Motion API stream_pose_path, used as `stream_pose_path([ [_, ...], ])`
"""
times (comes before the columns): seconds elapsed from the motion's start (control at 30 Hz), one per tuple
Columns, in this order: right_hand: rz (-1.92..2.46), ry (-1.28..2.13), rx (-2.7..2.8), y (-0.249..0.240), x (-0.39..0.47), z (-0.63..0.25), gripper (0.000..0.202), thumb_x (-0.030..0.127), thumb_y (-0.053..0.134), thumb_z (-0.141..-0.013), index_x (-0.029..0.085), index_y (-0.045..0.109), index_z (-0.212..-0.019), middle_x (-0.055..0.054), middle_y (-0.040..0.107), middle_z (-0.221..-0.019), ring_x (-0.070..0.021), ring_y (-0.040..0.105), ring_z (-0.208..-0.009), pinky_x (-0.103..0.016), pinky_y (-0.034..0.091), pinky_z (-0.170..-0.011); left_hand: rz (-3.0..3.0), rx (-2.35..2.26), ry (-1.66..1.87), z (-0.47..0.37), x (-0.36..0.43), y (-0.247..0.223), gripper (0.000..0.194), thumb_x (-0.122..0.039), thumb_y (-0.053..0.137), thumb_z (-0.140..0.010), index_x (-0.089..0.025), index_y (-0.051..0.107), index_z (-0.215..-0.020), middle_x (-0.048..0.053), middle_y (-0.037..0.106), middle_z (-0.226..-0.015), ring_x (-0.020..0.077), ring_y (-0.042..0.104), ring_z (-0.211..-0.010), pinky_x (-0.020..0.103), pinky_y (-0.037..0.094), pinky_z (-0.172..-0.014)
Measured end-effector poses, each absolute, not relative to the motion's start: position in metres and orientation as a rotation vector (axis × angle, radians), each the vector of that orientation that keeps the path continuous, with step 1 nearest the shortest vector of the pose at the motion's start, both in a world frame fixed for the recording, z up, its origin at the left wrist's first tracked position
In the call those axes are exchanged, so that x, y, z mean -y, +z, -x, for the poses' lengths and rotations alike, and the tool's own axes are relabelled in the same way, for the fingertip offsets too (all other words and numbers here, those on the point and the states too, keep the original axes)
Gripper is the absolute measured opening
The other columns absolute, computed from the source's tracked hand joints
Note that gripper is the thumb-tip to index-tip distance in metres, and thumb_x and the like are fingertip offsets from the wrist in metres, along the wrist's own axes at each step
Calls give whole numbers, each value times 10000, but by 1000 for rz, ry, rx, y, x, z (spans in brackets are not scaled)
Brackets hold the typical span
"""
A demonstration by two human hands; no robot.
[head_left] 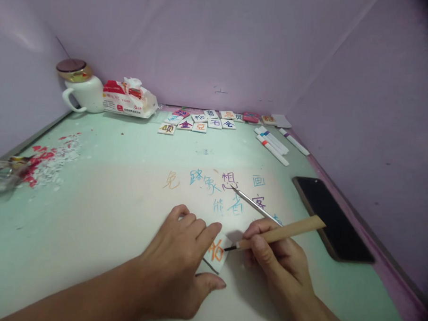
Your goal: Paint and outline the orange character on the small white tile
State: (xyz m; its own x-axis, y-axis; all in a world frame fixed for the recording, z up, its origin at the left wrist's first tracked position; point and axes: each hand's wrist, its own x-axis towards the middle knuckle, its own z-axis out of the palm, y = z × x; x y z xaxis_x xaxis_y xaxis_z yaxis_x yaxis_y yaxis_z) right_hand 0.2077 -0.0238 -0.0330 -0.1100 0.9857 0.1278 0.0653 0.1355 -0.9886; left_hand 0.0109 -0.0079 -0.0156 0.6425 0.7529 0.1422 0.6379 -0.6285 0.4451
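Note:
My left hand [181, 261] is pressed over a small white square tile [218, 265], holding it against the table. An orange written character shows on the tile, partly covered by my fingers. My right hand [280, 263] grips a carving knife [285, 232] with a pale wooden handle, and its dark metal tip touches or hovers just over the orange strokes. Beyond the right fingers a thin silver pen-like tool [256, 205] slants across the table, its near end hidden behind that hand.
Coloured characters mark the table [101, 212]. Several lettered tiles [199, 127] lie along the back, with markers [273, 150] to their right. A phone [332, 217] lies at right. At left are red and white shavings [54, 160], a lidded white mug [87, 93] and a tissue pack [129, 100].

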Motion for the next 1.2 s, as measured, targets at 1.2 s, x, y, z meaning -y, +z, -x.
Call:
stream_pose_path([
  [1.2, 1101, 574, 1989, -16, 26, -192, 129, 89, 444, -858, 209, 488, -840, 40, 508, -668, -78, 480, -518, -189, 372, -477, -2477, -1141, 413, -16, 8, -18, 170, -280, 560, -740, -139, 563, -836, 86, 537, -812, 255, 467, -798, 437, 337, -744],
])
